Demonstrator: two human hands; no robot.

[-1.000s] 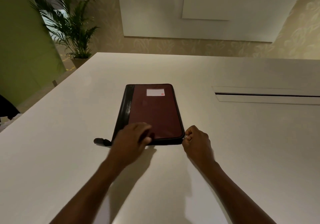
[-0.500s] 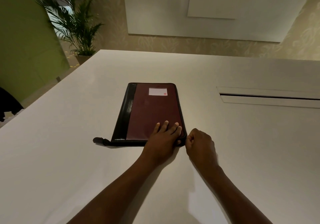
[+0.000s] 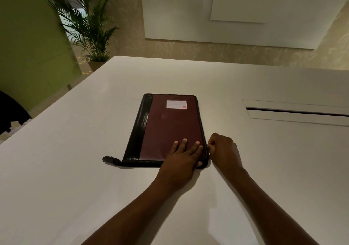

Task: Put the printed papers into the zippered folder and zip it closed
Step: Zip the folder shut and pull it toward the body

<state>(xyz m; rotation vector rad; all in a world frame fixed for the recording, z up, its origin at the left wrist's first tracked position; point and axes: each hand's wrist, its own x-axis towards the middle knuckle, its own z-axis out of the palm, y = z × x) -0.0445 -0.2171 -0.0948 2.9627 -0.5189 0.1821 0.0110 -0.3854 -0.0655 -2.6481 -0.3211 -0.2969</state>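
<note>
A maroon zippered folder (image 3: 168, 123) with a black spine and a white label lies closed and flat on the white table (image 3: 75, 169). My left hand (image 3: 181, 159) presses flat on its near right corner, fingers spread. My right hand (image 3: 222, 150) sits against the folder's right edge near that corner, fingers pinched together as if on the zipper pull, which is too small to see. A black zipper tail (image 3: 110, 159) sticks out at the near left corner. No papers are visible.
A long cable slot (image 3: 296, 110) is cut into the table to the right. A potted palm (image 3: 88, 27) stands past the table's far left corner. A dark chair back (image 3: 11, 110) shows at the left edge.
My left hand slid from the folder's near left part to its near right corner and flattened. My right hand moved from the near right corner a little up along the right edge.
</note>
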